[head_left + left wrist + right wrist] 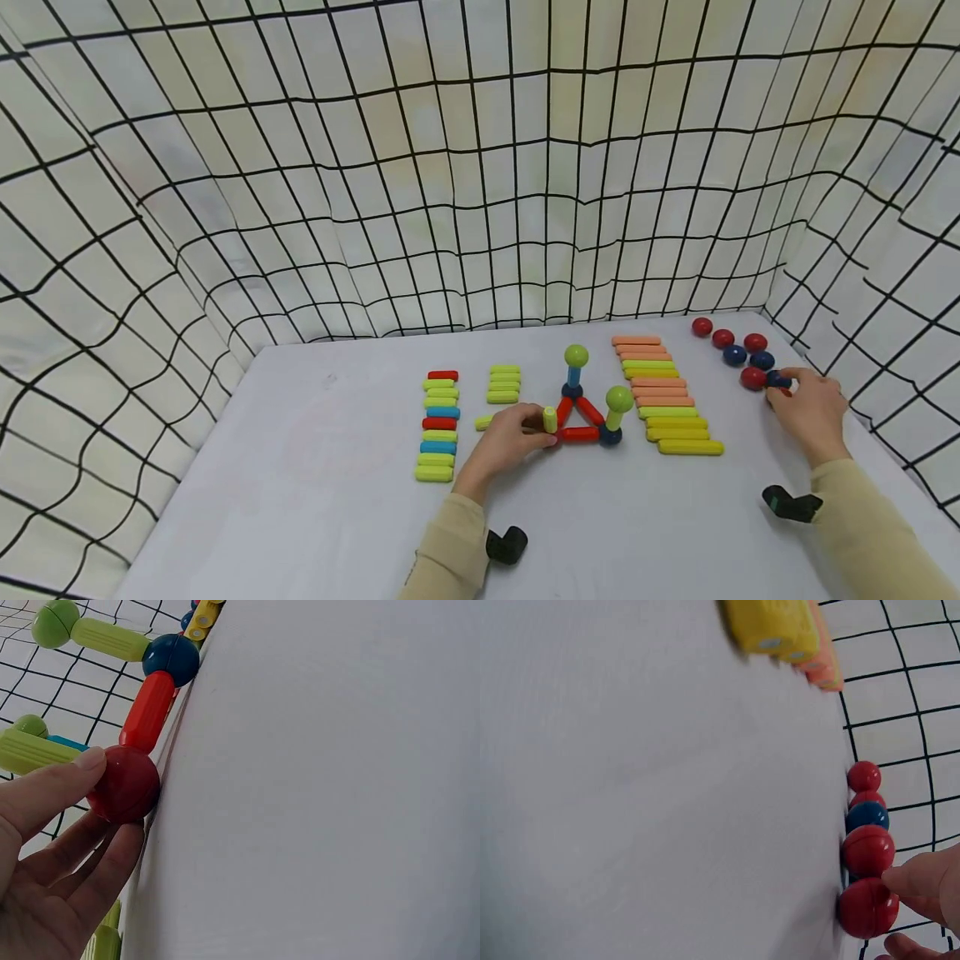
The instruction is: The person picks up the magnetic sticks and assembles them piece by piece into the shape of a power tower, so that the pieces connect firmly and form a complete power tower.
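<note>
**Left hand (504, 446) on a corner of the magnetic-style frame (579, 434), right hand (813, 412) among the loose balls (734, 356)**

In the head view, the triangular frame of red rods lies on the worktop (315, 467), nearer to the back edge than to the front. Its left corner is at the fingertips of the left hand, and a short green rod (550, 419) stands up there. The two other corners carry posts topped with green balls (619, 398). The right hand is by the right edge, near the back right corner, its fingertips at the nearest loose balls. Long rods (678, 423) lie between this group and the frame.

In the left wrist view, the thumb and fingers grip a red ball (129, 784), which is joined to a red rod (148, 712).

In the right wrist view, a fingertip (900, 880) of the right hand is at two red balls (868, 909); whether it grips one, I cannot tell.
</note>
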`<state>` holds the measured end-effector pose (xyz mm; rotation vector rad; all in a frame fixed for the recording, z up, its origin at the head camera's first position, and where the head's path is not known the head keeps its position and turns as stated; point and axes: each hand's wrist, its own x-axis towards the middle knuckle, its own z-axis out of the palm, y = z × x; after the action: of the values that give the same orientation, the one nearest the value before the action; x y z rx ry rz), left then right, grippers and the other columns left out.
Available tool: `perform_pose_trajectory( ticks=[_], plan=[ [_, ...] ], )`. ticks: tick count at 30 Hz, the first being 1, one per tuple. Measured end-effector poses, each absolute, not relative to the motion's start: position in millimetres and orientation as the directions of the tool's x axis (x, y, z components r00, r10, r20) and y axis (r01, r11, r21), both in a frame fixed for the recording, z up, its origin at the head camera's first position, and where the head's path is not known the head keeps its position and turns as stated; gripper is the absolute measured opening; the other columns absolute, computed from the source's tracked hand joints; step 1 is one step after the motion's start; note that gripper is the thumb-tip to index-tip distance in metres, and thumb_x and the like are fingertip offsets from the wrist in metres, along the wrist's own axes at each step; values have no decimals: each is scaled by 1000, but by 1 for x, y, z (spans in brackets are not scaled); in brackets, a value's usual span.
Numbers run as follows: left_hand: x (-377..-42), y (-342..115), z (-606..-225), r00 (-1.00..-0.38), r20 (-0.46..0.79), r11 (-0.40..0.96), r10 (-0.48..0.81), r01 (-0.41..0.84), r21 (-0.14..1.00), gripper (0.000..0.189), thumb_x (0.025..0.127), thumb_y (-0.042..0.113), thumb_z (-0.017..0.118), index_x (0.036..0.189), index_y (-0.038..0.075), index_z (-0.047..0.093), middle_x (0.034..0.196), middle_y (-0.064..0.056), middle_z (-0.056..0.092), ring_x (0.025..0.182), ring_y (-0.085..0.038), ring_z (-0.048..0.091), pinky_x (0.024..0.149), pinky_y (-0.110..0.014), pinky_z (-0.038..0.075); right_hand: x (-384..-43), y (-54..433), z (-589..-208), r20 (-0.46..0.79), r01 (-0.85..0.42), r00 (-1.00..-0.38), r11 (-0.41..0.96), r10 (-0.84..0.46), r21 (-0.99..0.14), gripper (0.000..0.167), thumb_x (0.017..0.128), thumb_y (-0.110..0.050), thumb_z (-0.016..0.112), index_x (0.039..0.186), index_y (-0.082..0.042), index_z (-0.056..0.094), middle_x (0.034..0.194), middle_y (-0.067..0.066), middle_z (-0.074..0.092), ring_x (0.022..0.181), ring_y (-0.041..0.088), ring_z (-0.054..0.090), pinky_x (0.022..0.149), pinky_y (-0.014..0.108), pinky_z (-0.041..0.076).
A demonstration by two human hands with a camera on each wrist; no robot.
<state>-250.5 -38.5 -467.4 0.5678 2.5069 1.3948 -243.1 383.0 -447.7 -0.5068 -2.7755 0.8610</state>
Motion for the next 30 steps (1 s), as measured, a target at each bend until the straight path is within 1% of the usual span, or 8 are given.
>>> perform_pose_trajectory(
  ticks=[6,10,15,18,20,22,24,30],
  plan=[
    [-250,-36,-467,-908,11,499,418,240,833,23,88,17,74,109,11,69,100,3,67,97,-16,63,89,-32,52,-237,396,-460,108,211,-944,822,312,-528,40,93,-11,51,123,16,46,110,40,45,104,53,39,86,63,33],
    [-250,-34,-469,-913,20,497,408,241,833,24,87,17,75,109,9,69,100,1,68,97,-18,63,89,-33,52,-232,387,-457,81,208,-948,795,306,-570,47,96,-17,53,129,15,43,116,39,45,104,51,42,85,60,40],
    [-249,-34,-469,-914,17,488,404,231,841,24,88,16,74,110,9,69,100,1,67,97,-18,63,89,-34,53,-213,344,-433,37,179,-956,681,290,-710,67,99,-40,55,144,6,36,134,34,43,117,48,44,88,54,50],
    [-249,-34,-468,-914,20,477,405,230,848,24,88,16,74,110,9,68,101,1,68,98,-18,63,90,-34,52,-196,309,-412,82,80,-969,613,232,-786,69,97,-46,55,148,-2,36,137,27,46,123,44,44,87,31,54],
    [-249,-34,-467,-913,21,472,407,230,851,24,88,16,73,111,9,68,102,1,68,99,-19,63,90,-34,52,-186,285,-401,141,-17,-976,584,167,-811,66,97,-44,57,146,-5,40,136,22,49,123,39,47,84,16,50],
    [-249,-35,-465,-912,25,471,409,234,850,24,89,17,73,111,9,68,102,0,68,100,-19,63,91,-35,52,-177,261,-393,175,-88,-979,552,107,-829,61,96,-41,59,144,-7,43,134,17,52,122,34,49,81,5,44],
    [-248,-35,-465,-912,26,472,410,237,849,25,89,18,73,111,9,68,102,0,68,101,-20,63,91,-35,52,-172,237,-388,186,-134,-981,526,47,-840,57,95,-38,62,141,-8,48,132,14,54,120,31,52,83,7,45],
    [-249,-37,-467,-909,39,475,415,253,843,25,89,19,73,111,10,69,102,0,68,101,-20,64,91,-35,53,-173,177,-397,233,-244,-969,476,-82,-845,46,90,-20,71,133,-9,58,127,10,60,115,27,59,87,27,53]
  ],
)
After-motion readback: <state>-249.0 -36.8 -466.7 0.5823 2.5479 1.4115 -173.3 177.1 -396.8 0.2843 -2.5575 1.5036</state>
